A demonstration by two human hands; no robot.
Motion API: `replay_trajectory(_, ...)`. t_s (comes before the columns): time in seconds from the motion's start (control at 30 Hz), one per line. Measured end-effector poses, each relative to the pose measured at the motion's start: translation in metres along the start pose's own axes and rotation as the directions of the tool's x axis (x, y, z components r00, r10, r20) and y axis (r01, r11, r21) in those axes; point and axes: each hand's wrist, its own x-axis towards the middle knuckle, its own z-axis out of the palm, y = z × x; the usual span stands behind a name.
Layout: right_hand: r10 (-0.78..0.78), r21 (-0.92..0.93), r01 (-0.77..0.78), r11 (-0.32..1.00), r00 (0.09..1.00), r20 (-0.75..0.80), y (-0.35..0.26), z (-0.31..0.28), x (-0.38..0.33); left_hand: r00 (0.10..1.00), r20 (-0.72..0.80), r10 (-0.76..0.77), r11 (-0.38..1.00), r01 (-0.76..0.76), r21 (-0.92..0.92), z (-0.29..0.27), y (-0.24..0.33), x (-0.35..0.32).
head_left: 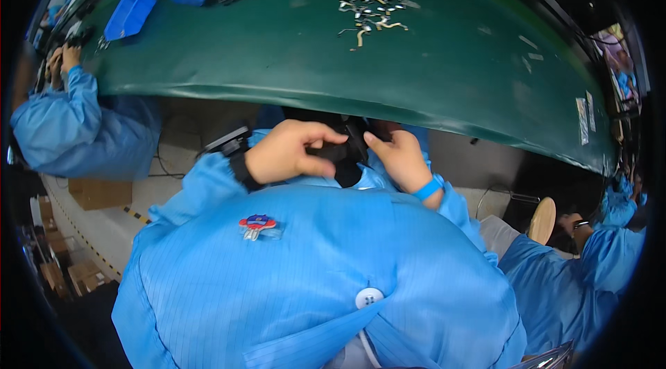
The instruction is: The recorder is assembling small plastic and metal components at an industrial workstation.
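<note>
Both hands are in front of my body, just below the near edge of the green-covered table (277, 96). Between them is a dark black object (355, 139), its kind hard to make out against the dark background. My right hand (404, 161) has its thumb against the object's right side, the other fingers curled and partly hidden. My left hand (288, 152) is on the left, thumb and forefinger spread apart around a dark area; whether it touches the object is unclear. A black band circles the left wrist, a blue band (429, 189) the right.
A pile of small connector cables (374, 8) lies on the table. Blue bins (130, 12) stand at the far left, one holding small pale parts. Co-workers in blue sit at left (83, 126) and right (555, 272). Cardboard boxes (100, 193) are on the floor.
</note>
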Motion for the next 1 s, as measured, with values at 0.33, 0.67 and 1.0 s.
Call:
replay_trajectory(0.33, -0.238, 0.081, 0.266, 0.961, 0.938, -0.251, -0.069, -0.096, -0.097, 0.742, 0.310, 0.594, 0.789, -0.612, -0.046, 0.002, 0.139, 0.108)
replay_trajectory(0.67, -0.043, 0.754, 0.409, 0.514, 0.890, -0.453, -0.047, -0.080, -0.104, 0.584, 0.325, 0.744, 0.652, -0.741, -0.162, 0.083, 0.155, 0.157)
replay_trajectory(1.0, -0.127, 0.865, 0.501, -0.028, 0.857, -0.500, -0.031, -0.095, -0.084, 0.525, 0.327, 0.786, 0.538, -0.841, 0.059, 0.076, 0.144, 0.151)
